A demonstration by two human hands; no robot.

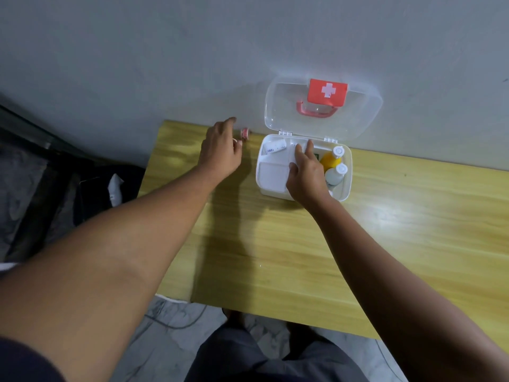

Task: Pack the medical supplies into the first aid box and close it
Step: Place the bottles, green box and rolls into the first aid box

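Most of the packing looks done. The first aid box (303, 169) sits right of centre in the upper half of the frame, on the far edge of the yellow wooden table (275, 244) against the grey wall (165, 51), with its clear lid (323, 106) swung up and back so the red latch with the white cross (327, 91) faces the camera. Inside, a yellow bottle (330, 159) and a white bottle (334, 175) lie side by side at the right end, and a white tube or roll (274, 147) lies in the upper left compartment of the white tray (272, 172). The right hand (305, 172) is over the middle of the tray with fingers loosely spread and pointing down into it; whether they pinch anything I cannot tell. What seems left is a small pink roll (244, 132), perhaps tape, standing on the table just left of the box by the wall. The left hand (220, 150) is just beside it, fingers open and slightly curled, holding nothing that shows. After that, the lid needs lowering and latching. Little stands in the way: the table is otherwise bare, though the right hand itself sits in the lid's path. Dark clutter (55, 175) lies on the floor at the left edge.
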